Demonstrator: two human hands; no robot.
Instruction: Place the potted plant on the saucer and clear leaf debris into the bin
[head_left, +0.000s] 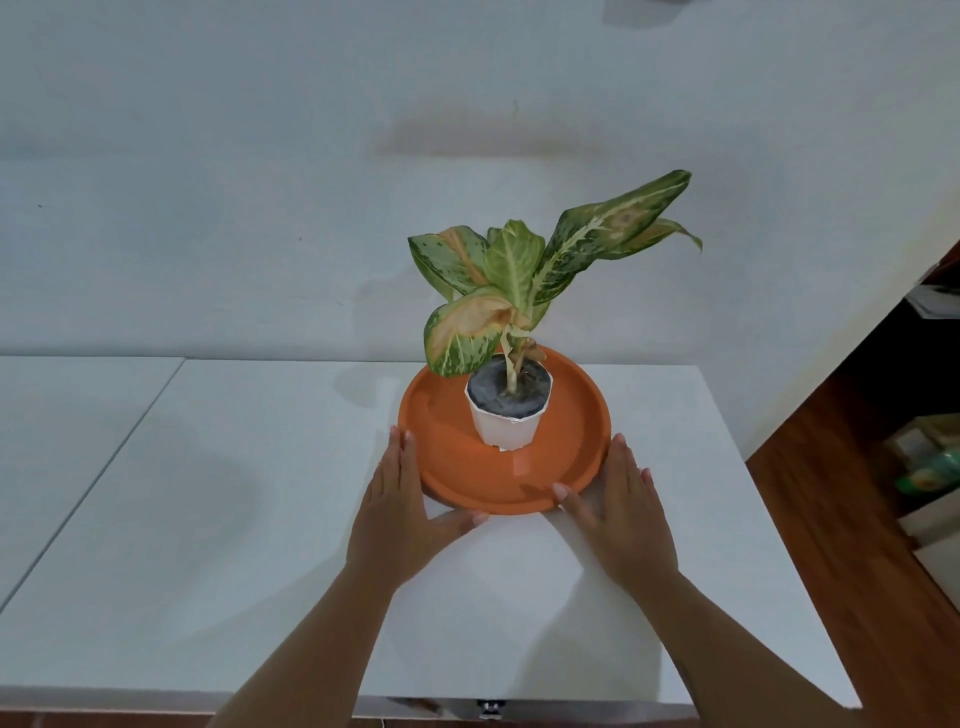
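Note:
A potted plant with speckled green and yellowing leaves stands upright in a white pot (506, 421) on a round orange saucer (452, 467), near the far edge of the white table (208, 519). My left hand (400, 499) lies flat against the saucer's left rim, fingers spread, thumb along the near rim. Against the right rim rests my right hand (621, 504), likewise open-fingered with its thumb at the near edge. Both palms press on the table and cup the saucer between them. No loose leaf debris or bin is visible.
A white wall rises directly behind the table. A second white table (62, 426) adjoins on the left. To the right the table ends above a wooden floor (831, 493), where a dark shelf with cluttered items (930, 467) stands.

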